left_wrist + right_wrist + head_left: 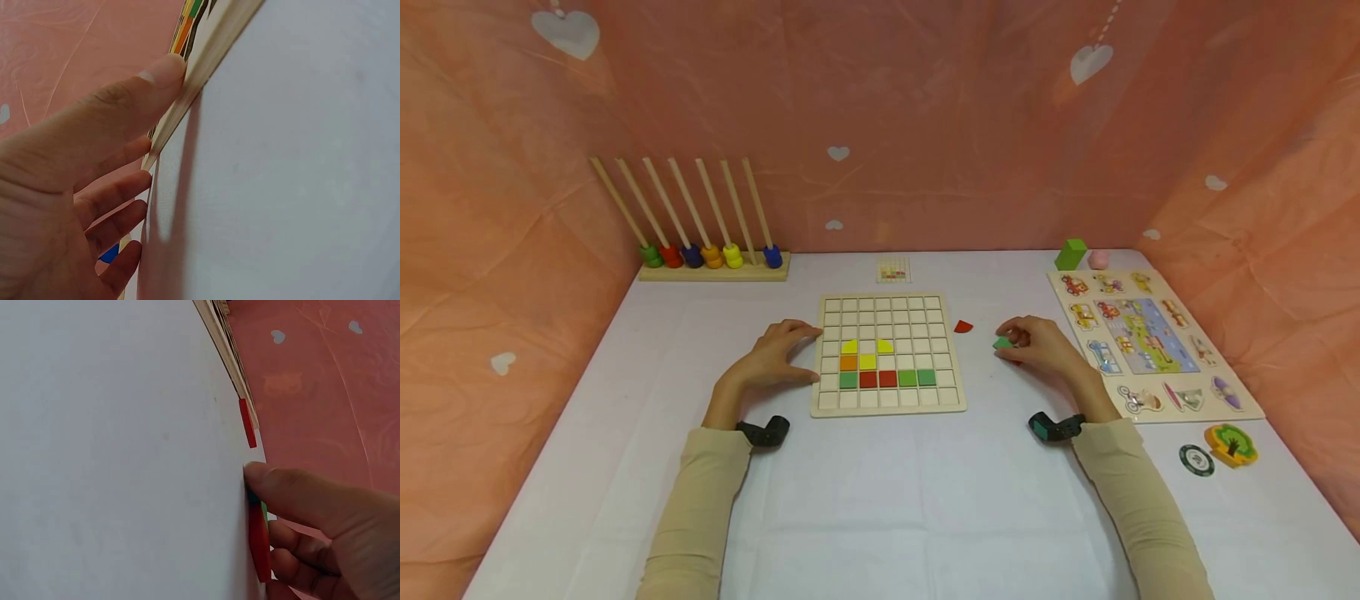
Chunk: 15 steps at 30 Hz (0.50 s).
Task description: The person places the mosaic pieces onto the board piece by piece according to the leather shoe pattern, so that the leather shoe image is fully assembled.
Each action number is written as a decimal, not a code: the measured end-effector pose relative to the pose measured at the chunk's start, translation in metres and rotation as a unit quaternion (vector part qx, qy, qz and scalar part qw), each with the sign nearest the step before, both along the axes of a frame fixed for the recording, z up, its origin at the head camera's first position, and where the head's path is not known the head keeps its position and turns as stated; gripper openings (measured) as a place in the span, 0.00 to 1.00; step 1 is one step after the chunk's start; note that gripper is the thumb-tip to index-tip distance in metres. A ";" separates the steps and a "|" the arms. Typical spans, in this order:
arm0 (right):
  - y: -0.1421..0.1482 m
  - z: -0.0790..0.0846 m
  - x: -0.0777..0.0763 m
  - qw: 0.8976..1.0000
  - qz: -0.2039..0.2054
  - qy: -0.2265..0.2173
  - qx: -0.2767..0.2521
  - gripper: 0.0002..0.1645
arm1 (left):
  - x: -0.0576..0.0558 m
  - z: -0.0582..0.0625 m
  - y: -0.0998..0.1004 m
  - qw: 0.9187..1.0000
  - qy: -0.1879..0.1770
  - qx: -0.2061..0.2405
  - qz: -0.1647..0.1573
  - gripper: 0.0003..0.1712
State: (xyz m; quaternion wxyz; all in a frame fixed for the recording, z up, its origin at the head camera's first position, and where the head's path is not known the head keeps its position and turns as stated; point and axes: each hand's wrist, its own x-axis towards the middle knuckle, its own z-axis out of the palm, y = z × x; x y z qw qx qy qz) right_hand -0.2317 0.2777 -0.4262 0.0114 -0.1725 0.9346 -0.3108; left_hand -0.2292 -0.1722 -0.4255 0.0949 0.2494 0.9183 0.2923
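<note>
A square wooden grid board [889, 411] lies mid-table, with several yellow, orange, green and red pieces in its lower cells. My left hand [767, 357] touches the board's left edge, thumb and fingers spread apart along it; the left wrist view shows the thumb [165, 70] against the rim. Right of the board, my right hand [1041, 346] pinches a green piece [1002, 342] at the tabletop. In the right wrist view a red piece [258, 540] lies beside it, partly under the fingers. A red quarter-round piece [963, 327] lies between the board and that hand.
A small pattern card [893, 270] lies behind the board. Back left stands a peg rack [715, 274] with coloured beads. On the right are a picture puzzle board [1075, 308], a green block [1071, 254], a pink piece [1098, 259], a round chip [1197, 460] and a tree piece [1231, 445].
</note>
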 end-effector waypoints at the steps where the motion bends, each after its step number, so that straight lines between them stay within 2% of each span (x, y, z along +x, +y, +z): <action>1: -0.001 0.001 0.000 1.000 0.002 -0.003 0.000 0.18 | 0.000 0.000 0.000 1.000 0.000 0.000 0.000 0.44; 5: -0.006 0.003 0.000 1.000 0.003 -0.010 0.007 0.18 | 0.000 0.000 0.000 1.000 0.000 0.002 0.000 0.44; 10: -0.020 0.011 0.000 1.000 0.010 0.012 -0.001 0.17 | 0.000 -0.001 0.000 1.000 -0.005 0.004 0.002 0.44; 15: -0.040 0.020 -0.002 0.996 0.068 0.049 -0.040 0.17 | 0.000 -0.002 0.000 1.000 -0.003 0.004 0.002 0.44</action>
